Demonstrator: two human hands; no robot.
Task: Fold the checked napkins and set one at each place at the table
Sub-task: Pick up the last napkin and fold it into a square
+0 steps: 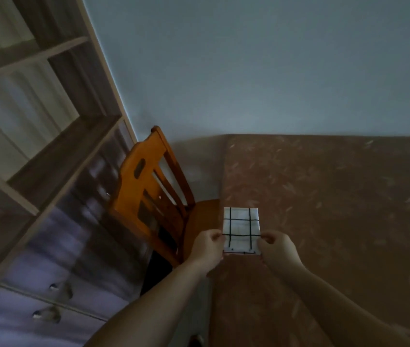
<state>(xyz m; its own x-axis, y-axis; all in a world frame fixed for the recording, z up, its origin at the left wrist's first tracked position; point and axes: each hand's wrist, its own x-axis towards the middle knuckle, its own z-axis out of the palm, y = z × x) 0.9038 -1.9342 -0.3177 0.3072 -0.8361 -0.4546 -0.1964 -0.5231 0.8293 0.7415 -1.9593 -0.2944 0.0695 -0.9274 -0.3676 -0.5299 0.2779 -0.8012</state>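
Observation:
A folded white napkin with black check lines (241,227) lies near the left edge of the table, which is covered with a brown patterned cloth (336,209). My left hand (207,247) pinches the napkin's left edge. My right hand (277,249) pinches its right edge. Both hands hold it at its near half, low over the cloth. I cannot tell whether the napkin's far end touches the table.
An orange wooden chair (146,194) stands at the table's left side, its seat tucked under the edge. Behind it is a wooden shelf unit (48,121) with drawers and round knobs (46,315). A pale blue wall rises beyond the table.

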